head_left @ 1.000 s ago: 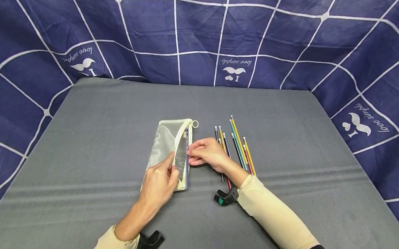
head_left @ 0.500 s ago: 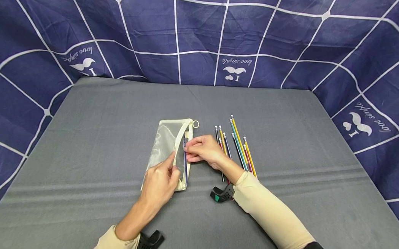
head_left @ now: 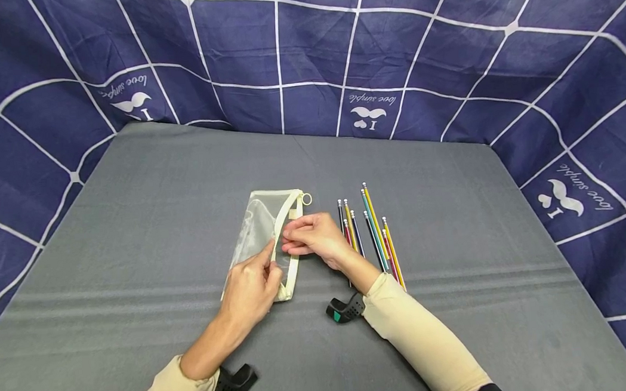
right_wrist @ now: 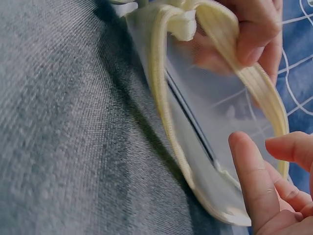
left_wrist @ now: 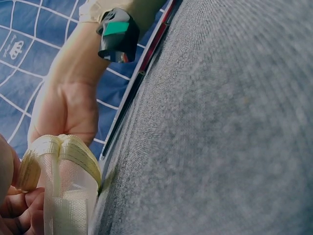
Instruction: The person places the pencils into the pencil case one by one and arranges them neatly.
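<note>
One dark pencil [right_wrist: 190,121] in the mesh pouch [head_left: 255,235]
My left hand [head_left: 251,283] pinches the zipper edge [head_left: 283,211]; my right hand [head_left: 318,237], fingers parted, is at the opening [head_left: 283,266].

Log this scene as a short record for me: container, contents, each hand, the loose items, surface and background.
Container: translucent pouch with cream trim, mouth open
Contents: one dark pencil visible inside
Left hand: left hand pinches the pouch's zip edge
Right hand: right hand at the mouth, thumb and index finger apart, nothing visibly held
Loose items: several pencils right of the pouch, eraser ends pointing away from the person
Surface: gray cloth
Background: blue curtain with white lines
</note>
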`<state>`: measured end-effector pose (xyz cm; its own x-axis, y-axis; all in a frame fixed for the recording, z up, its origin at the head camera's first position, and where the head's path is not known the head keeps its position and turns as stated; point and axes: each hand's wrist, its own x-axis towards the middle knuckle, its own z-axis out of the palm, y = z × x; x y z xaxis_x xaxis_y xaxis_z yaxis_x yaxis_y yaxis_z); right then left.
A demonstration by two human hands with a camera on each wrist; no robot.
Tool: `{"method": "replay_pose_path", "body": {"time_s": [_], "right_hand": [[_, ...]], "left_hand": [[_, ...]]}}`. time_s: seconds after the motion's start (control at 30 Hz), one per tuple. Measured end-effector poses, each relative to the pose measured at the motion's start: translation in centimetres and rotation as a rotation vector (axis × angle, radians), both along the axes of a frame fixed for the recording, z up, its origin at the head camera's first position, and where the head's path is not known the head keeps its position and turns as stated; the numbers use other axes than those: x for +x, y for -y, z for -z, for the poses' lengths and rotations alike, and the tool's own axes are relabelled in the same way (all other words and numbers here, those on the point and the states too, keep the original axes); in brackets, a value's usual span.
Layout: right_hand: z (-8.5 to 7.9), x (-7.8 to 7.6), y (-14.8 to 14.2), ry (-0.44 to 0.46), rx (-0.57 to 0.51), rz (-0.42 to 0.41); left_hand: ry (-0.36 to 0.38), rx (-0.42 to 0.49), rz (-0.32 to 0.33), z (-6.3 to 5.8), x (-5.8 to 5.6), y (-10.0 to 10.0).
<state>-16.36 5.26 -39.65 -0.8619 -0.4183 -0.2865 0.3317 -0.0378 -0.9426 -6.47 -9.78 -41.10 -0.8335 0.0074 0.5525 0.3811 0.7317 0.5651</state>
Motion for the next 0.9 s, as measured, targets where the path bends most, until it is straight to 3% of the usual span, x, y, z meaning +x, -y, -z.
{"method": "replay_pose_path", "body": {"time_s": [0.23, 0.9], "right_hand": [[-0.6, 0.5, -0.5, -0.034, -0.020, -0.021], [-1.3, 0.8, -3.7, -0.069, 0.019, 0.024]], "left_hand": [[0.002, 0.003, -0.009, -0.2, 0.1, 0.2], [0.000, 0.014, -0.015, -0.1, 0.0, -0.1]]}}
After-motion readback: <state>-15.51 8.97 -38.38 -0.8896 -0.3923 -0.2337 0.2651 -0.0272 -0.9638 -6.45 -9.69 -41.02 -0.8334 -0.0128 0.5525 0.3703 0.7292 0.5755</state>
